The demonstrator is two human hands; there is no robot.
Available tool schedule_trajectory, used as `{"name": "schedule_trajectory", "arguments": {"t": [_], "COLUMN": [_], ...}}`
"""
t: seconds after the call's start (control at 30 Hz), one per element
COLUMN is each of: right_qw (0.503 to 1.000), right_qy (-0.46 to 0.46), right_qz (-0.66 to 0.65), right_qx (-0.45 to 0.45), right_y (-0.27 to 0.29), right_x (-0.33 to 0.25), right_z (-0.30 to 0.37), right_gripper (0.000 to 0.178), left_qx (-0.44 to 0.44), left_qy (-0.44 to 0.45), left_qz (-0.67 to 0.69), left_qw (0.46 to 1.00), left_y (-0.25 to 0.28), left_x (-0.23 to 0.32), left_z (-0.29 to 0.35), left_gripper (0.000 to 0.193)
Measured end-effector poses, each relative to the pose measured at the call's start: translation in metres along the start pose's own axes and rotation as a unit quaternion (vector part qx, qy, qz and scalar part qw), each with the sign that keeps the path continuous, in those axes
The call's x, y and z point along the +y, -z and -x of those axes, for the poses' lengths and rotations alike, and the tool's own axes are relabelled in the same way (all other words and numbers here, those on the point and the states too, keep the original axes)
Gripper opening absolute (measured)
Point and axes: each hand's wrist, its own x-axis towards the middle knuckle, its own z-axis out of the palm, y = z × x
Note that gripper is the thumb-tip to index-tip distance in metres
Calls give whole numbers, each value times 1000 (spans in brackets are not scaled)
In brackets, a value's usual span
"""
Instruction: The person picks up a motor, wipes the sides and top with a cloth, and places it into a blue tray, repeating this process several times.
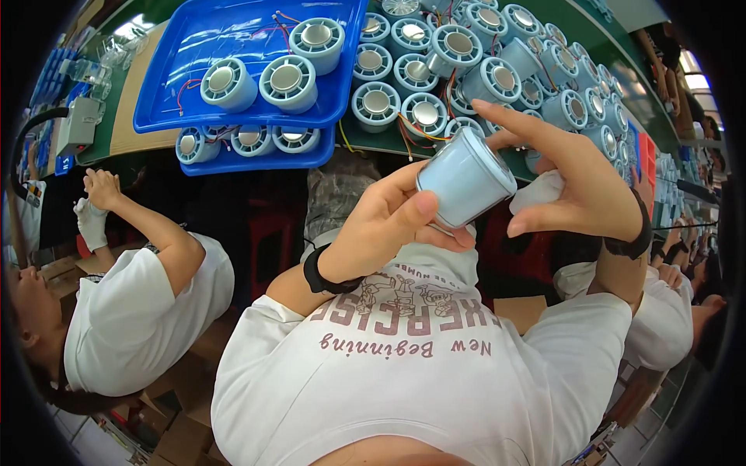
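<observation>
My left hand [381, 229] is closed round a light blue cylindrical housing [466, 179], thumb on the near side and fingers underneath. The housing is tilted, its wider rimmed end turned to the upper right. Beside that rim is my right hand [587, 182], index finger stretched toward the far side and thumb apart. Against its curled lower fingers sits a white, soft-looking wad [538, 194], partly hidden by the hand. Just beyond my hands stand several similar light blue housings [426, 113] with slotted rims and round metal discs, thin coloured wires among them.
To the left, a blue tray [167, 105] bearing a few housings rests above another blue tray [256, 161] with more. A grey box with a black cable [78, 128] stands farther left. Co-workers sit on both sides; the left one's white-gloved hand [92, 221] is near the table edge.
</observation>
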Motion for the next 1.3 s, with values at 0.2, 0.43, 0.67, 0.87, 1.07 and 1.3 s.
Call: {"name": "schedule_trajectory", "arguments": {"t": [0.2, 0.43, 0.67, 0.87, 1.07, 1.3], "right_qw": [986, 999, 999, 997, 988, 982], "right_qy": [150, 43, -29, -29, 100, 102], "right_qz": [72, 3, 17, -75, -118, -161], "right_qx": [29, -16, -13, -1, -7, 4], "right_y": [-14, -13, -13, -18, -15, -26], "right_x": [25, 23, 27, 50, 59, 72], "right_z": [-5, 2, 14, 26, 29, 33], "right_gripper": [97, 90, 81, 89, 102, 100], "left_qx": [-31, -54, -4, -14, -27, -37], "left_qy": [75, 169, 153, 45, 0, 63], "left_qz": [-47, -33, -54, -132, -188, -158], "left_qw": [996, 984, 987, 990, 982, 985], "left_y": [-1, 7, 1, -12, -15, -13], "left_x": [4, 2, -6, -8, -13, -15], "left_z": [-4, -12, -20, -23, -19, -19], "left_gripper": [67, 87, 86, 66, 66, 67]}}
